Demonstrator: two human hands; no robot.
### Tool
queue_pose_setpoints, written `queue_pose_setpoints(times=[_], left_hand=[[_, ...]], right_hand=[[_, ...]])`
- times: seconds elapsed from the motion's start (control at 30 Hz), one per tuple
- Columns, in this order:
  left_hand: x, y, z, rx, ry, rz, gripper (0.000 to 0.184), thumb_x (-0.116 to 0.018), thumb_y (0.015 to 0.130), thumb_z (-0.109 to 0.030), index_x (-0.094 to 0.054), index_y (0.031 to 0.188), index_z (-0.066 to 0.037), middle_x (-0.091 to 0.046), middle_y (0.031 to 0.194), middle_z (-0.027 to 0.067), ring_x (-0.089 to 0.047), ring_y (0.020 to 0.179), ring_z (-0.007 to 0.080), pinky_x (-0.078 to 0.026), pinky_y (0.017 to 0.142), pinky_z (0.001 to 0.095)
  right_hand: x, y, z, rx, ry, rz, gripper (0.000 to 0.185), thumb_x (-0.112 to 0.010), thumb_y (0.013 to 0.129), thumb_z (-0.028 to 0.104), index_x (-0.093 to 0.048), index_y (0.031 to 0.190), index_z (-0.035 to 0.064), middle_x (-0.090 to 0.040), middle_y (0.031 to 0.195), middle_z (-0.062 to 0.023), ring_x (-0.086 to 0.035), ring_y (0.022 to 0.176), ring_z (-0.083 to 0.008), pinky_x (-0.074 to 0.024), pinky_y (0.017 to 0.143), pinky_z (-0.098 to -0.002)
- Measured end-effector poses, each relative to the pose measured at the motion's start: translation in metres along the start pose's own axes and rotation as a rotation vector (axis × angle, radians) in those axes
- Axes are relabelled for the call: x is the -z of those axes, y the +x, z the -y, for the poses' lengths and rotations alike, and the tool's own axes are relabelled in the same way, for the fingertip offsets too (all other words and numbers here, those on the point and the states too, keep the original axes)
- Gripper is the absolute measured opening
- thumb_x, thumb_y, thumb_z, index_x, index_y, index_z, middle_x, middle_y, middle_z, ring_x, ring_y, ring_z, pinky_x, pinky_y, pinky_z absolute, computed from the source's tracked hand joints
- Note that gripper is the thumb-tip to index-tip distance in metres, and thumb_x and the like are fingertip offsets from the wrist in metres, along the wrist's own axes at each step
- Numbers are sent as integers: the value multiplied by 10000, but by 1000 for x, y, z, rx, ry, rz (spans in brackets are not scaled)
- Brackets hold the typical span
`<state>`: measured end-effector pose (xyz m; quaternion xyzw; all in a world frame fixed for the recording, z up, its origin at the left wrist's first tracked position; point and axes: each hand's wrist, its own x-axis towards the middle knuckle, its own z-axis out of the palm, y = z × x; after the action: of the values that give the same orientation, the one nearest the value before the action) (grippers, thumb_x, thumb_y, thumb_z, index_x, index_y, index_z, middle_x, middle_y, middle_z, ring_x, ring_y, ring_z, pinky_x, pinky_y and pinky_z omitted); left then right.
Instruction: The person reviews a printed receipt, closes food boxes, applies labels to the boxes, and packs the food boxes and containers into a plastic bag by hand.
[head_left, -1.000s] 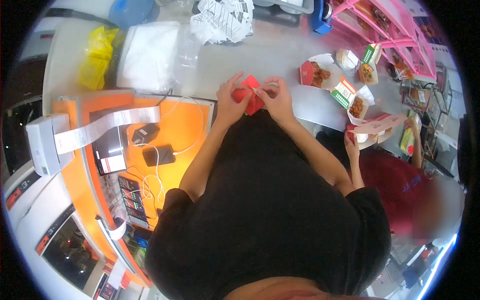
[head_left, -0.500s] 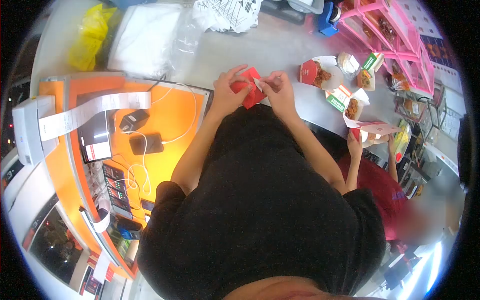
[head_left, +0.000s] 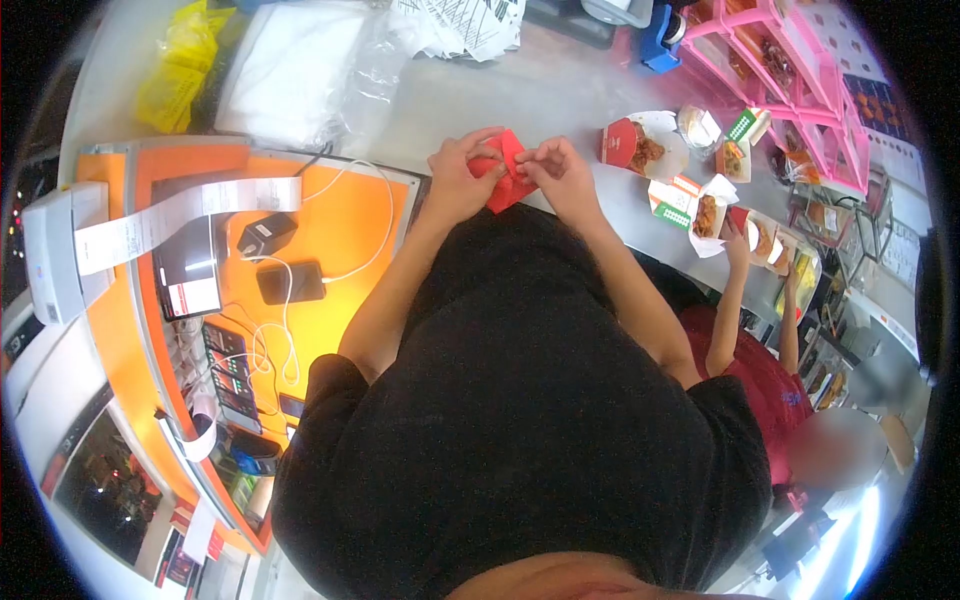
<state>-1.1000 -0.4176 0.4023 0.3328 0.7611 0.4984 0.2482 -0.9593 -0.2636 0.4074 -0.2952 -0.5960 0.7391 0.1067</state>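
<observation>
Over the front edge of the metal counter, my two hands hold a small red paper carton, partly hidden by my fingers. My left hand is closed around its left side, the thumb lying across it. On the right side, my right hand pinches the carton's edge between thumb and fingertips. Standing to the right on the counter is a red carton with fried food. Green-and-white boxes with food are beyond it.
A co-worker's hand touches an open box at the right. Pink racks stand behind. White bags and yellow plastic lie at the far left. A receipt printer, phone and cables occupy the orange shelf.
The white piece by my right fingertips no longer shows, and the red carton has turned slightly. At the right, the co-worker's box lid has gone from view, revealing the food inside.
</observation>
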Motion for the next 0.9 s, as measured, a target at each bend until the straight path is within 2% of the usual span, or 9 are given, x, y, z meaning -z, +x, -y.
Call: queue_pose_setpoints(times=[0.07,0.17,0.27,0.37,0.57,0.67,0.77,0.83,0.9], left_hand=[[-1,1,-2,-7,25,-14,539,-823,862,-155,-688,1381,-211,-817,1041,-25,-609,1117,250,-379,1079,457],[0,4,-6,-30,29,-22,516,-819,858,-132,-701,1355,-211,-823,1027,-11,-618,1097,264,-425,1051,452],[-2,1,-8,-4,-12,-54,501,-814,857,-110,-708,1336,-206,-826,1015,-1,-625,1083,271,-455,1030,445],[3,1,-8,-44,15,-28,526,-820,869,-57,-693,1371,-154,-823,1089,94,-697,1131,281,-526,1027,400],[4,0,-11,-51,102,-20,519,-822,870,-50,-698,1362,-161,-830,1047,88,-668,1098,281,-500,1041,402],[-5,-1,3,-20,-22,-47,526,-814,862,-96,-687,1359,-214,-820,1013,3,-601,998,280,-470,964,438],[-3,1,-1,-117,69,-59,530,-811,862,-92,-680,1366,-190,-816,995,22,-598,984,285,-479,951,426],[0,1,1,-150,-14,-55,541,-813,857,-91,-669,1374,-162,-801,1056,54,-609,1021,293,-478,963,418],[2,4,-1,-61,-134,-58,547,-812,859,-99,-657,1382,-136,-778,1127,81,-618,1075,300,-474,983,414]], right_hand=[[-1,2,9,1,-117,2,259,-694,965,-55,-521,1136,33,-751,1062,-135,-758,980,-217,-615,820,-350],[0,11,9,115,-411,8,315,-743,907,-29,-548,1150,16,-760,999,-139,-772,933,-214,-619,809,-359],[-9,11,41,46,-560,28,326,-769,875,8,-571,1135,24,-766,966,-138,-775,900,-218,-618,812,-368],[-5,19,36,62,-496,38,341,-771,869,22,-578,1150,33,-774,956,-150,-785,893,-257,-622,808,-389],[-17,8,36,235,-687,-7,350,-750,857,20,-571,1157,24,-770,919,-189,-782,857,-353,-617,779,-446],[-14,11,32,214,-632,-32,358,-750,863,38,-553,1161,12,-762,904,-205,-773,835,-370,-609,764,-461],[-10,17,33,133,-657,11,363,-742,865,39,-538,1165,12,-754,891,-213,-767,836,-387,-598,755,-472],[-14,18,32,141,-726,5,344,-740,892,36,-497,1134,29,-744,860,-172,-763,813,-346,-589,736,-439],[-18,18,35,154,-768,-17,322,-727,910,34,-475,1109,37,-731,836,-157,-755,790,-336,-578,714,-432]])
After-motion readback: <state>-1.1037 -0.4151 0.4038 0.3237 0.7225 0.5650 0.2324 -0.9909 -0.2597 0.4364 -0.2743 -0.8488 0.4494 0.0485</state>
